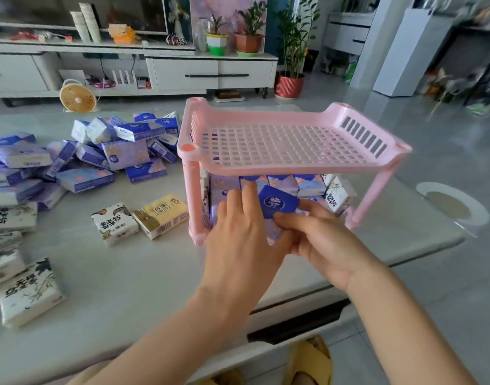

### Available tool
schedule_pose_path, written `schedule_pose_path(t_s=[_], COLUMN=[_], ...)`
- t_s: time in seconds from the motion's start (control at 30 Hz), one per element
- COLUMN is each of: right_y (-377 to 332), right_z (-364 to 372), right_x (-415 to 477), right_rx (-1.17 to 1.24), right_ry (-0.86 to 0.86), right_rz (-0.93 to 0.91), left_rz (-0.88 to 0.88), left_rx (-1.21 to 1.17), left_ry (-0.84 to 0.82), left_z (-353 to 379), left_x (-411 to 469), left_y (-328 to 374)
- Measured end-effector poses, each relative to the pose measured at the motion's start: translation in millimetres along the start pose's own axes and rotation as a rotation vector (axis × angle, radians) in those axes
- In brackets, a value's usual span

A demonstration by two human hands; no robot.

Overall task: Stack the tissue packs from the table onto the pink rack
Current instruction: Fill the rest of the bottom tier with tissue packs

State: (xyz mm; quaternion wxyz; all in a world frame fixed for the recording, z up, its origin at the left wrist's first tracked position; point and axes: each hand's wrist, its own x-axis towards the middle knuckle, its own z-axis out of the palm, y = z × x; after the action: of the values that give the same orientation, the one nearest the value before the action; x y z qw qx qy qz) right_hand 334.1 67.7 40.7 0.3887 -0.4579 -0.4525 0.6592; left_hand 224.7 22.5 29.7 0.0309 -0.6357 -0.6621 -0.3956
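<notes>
On my feed both hands are at the open front of the pink rack [266, 169], low tier. The right hand [324, 240] has its fingers curled round a blue tissue pack [278, 202], pinching it from the right and underneath. The left hand [238, 234] lies with its fingers fairly straight against the pack's left edge and the row behind it, pressing rather than gripping; its thumb I cannot see. The pack sits tilted at the mouth of that tier, not yet seated among the upright packs already lined up there. My worry is the fit: the row looks close to full, so I judge that forcing the pack in could crush its soft wrapper, or wedge it askew and tip its neighbours out of the back or side. The rack looks light and stands near the right edge of the worktop [132, 273], so a firm push might slide it toward that edge or rock it on its thin legs. The upper shelf hangs low over the hands, and knuckles catching its lip could lift the frame. Many packs wait in the loose heap [113, 151] to the left, and a hasty reach there could knock some off the worktop
</notes>
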Motion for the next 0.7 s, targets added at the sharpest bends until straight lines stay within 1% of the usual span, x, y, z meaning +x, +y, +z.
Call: schedule_pose_path(t_s=[0.03, 0.07, 0.1, 0.13, 0.2, 0.23, 0.33, 0.47, 0.5, 0.63, 0.7], right_y=[-1, -3, -3, -2, 2, 4, 9, 15, 15, 15, 17], right_z=[-3, -7, -11, -16, -17, -14, -4, 1, 0, -5, -6], right_x=[4, 9, 15, 22, 32, 35, 39, 38, 37, 29, 28], right_rx=[0.032, 0.011, -0.088, -0.251, -0.551, -0.614, -0.670, -0.931, -0.962, -1.045, -1.074], right_ry=[0.060, 0.127, 0.194, 0.253, 0.315, 0.307, 0.271, 0.316, 0.299, 0.138, 0.118], right_rz=[-0.009, -0.035, -0.075, -0.128, -0.224, -0.257, -0.317, -0.444, -0.459, -0.447, -0.480], left_rz=[0.044, 0.084, 0.110, 0.126, 0.138, 0.140, 0.142, 0.110, 0.111, 0.113, 0.115], left_rx=[0.037, 0.086, 0.145, 0.209, 0.323, 0.371, 0.465, 0.479, 0.480, 0.496, 0.499], left_ry=[0.012, 0.010, -0.009, -0.037, -0.102, -0.136, -0.228, -0.275, -0.279, -0.284, -0.285], left_z=[1, 3, 4, 6, 9, 11, 16, 16, 16, 16, 16], left_x=[-2, -5, -8, -11, -18, -20, -23, -23, -23, -23, -23], left_y=[-3, -7, -11, -17, -27, -32, -41, -39, -38, -38, -38])
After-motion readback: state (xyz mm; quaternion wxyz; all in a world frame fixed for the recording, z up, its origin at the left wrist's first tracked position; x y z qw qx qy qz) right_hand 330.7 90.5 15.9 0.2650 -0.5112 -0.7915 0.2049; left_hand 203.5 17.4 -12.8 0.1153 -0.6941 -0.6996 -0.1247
